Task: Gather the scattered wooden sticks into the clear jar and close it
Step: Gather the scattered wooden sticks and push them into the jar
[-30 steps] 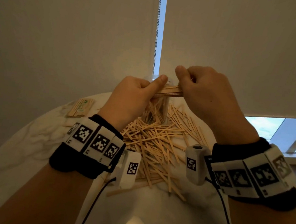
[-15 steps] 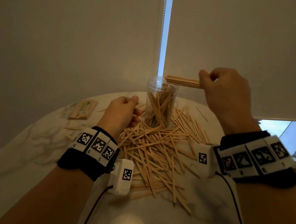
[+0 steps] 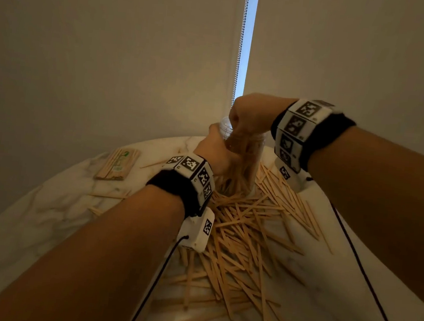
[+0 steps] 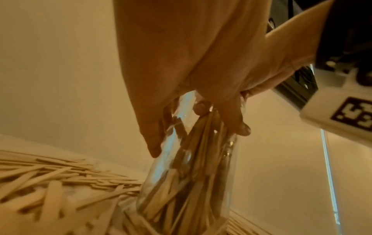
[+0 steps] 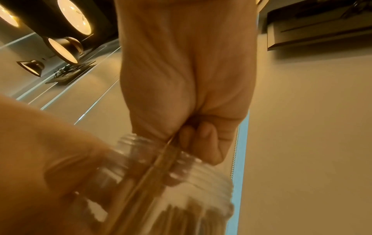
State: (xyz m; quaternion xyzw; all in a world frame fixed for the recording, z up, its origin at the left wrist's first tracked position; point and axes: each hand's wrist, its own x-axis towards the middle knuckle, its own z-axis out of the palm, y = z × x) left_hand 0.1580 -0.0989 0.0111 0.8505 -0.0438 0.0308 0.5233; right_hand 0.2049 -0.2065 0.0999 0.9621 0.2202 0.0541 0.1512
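The clear jar (image 3: 242,158) is kept upright on the bench (image 3: 44,203) by the left hand (image 3: 214,150), grip wrapped round it. A bunch of sticks (image 5: 161,160) is pinched at its mouth by the right hand (image 3: 252,115). Loads more loose sticks (image 3: 245,231) are scattered just beside it.

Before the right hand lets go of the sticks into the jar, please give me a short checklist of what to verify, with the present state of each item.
1. Jar steadied: ok, the left hand grips its side.
2. Jar mouth open, no lid on it: ok, the bare threaded rim shows in the right wrist view.
3. Bundle of sticks aimed into the mouth: ok, the right hand pinches it just over the rim, with its lower part inside.
4. Room left in the jar: cannot tell; it already holds many sticks.
5. Loose sticks left on the table: not ok, a large pile remains.
6. Lid within reach: cannot tell, none in view.
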